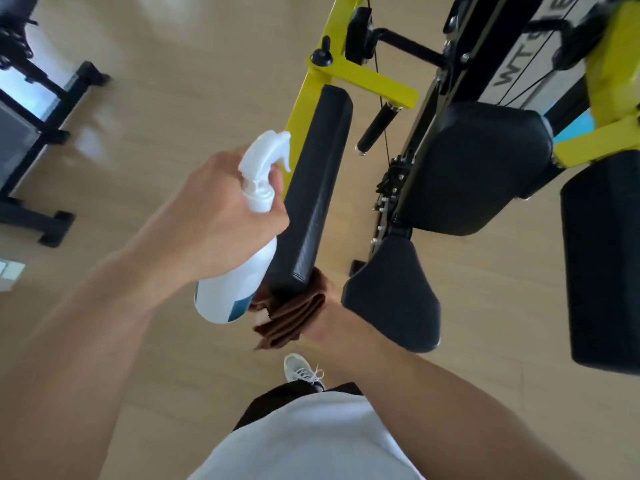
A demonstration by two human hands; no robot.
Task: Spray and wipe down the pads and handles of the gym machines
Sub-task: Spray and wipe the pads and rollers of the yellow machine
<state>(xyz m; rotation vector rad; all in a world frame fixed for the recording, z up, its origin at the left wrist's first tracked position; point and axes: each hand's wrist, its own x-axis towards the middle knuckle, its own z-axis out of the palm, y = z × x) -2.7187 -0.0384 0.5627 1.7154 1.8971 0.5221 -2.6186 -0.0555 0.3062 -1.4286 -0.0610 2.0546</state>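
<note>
Two hands work at centre frame of the head view. Left hand [221, 216] curls round the neck of the spray bottle [242, 244], nozzle aimed at the long black pad [313, 188], ready to wet it. Right hand [323, 318], mostly hidden, grips the folded brown cloth [289, 318] at the pad's lower end, placed for wiping.

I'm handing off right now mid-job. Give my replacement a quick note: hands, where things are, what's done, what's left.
Left hand grips the white spray bottle, nozzle toward the long black arm pad.
Right hand holds the folded brown cloth against that pad's near end.
Done: cannot tell from this view; no wet patches are visible.
Left: finish this pad, then the seat pads and the black handle.
</note>
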